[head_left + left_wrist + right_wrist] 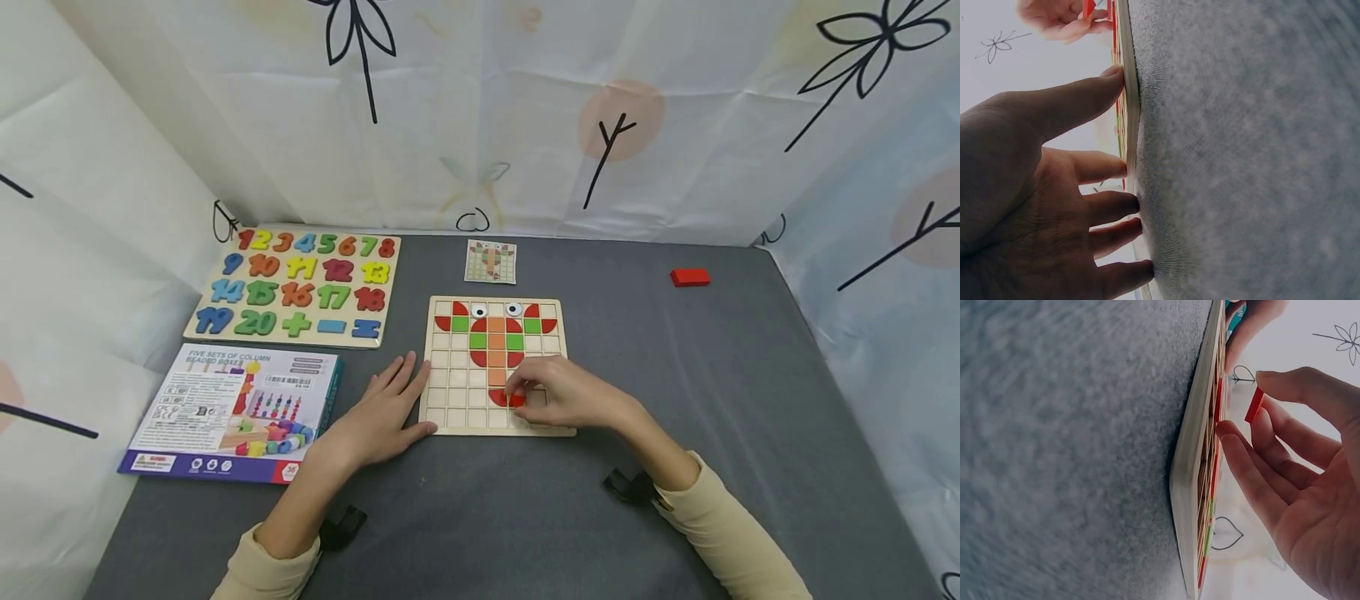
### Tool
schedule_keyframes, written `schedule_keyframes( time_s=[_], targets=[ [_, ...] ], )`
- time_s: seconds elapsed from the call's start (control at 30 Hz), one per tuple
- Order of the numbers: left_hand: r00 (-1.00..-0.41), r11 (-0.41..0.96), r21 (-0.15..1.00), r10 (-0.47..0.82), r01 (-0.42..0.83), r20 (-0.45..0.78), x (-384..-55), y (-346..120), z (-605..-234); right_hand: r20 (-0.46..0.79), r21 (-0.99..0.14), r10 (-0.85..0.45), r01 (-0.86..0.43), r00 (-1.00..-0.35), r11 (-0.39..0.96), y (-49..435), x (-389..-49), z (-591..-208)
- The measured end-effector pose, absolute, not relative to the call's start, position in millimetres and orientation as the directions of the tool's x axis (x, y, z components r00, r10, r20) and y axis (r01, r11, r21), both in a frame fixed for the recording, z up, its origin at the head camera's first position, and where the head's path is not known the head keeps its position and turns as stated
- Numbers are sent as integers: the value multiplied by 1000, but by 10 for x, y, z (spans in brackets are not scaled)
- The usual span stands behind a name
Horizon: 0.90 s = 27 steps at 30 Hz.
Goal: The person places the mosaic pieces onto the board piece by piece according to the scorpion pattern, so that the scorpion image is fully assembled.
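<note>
A square wooden grid board (448,400) lies on the grey table, with red, green and orange tiles and two googly-eye pieces forming a figure in its cells. My left hand (382,417) rests at the board's left side, fingers spread, with the thumb at its near left corner. Over the board's lower right part is my right hand (566,393). It pinches a small red tile (1254,405) between thumb and finger, held off the grid in the right wrist view. Its other fingertips come down at the board's surface. Another red tile (497,397) lies in a lower cell beside it.
Behind the board lies a small picture card (491,262) with a similar figure. A number puzzle board (352,341) is at the back left, a boxed toy set (202,417) in front of it. At the back right sits a red block (690,277). White patterned cloth surrounds the table.
</note>
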<state>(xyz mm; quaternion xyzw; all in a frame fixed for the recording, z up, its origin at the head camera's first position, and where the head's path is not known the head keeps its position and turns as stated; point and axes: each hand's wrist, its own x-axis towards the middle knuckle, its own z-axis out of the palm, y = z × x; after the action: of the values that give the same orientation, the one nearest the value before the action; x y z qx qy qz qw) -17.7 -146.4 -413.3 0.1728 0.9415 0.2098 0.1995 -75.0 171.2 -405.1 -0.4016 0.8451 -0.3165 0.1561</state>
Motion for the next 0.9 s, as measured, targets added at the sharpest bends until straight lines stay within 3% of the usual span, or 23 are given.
schedule_keyframes(
  time_s=[0.9],
  targets=[
    [-864,848,464,417,257,-282,-174,-1457,-4122,-34,-640,-752,-564,-658,522,1724,-662,-4022]
  ],
)
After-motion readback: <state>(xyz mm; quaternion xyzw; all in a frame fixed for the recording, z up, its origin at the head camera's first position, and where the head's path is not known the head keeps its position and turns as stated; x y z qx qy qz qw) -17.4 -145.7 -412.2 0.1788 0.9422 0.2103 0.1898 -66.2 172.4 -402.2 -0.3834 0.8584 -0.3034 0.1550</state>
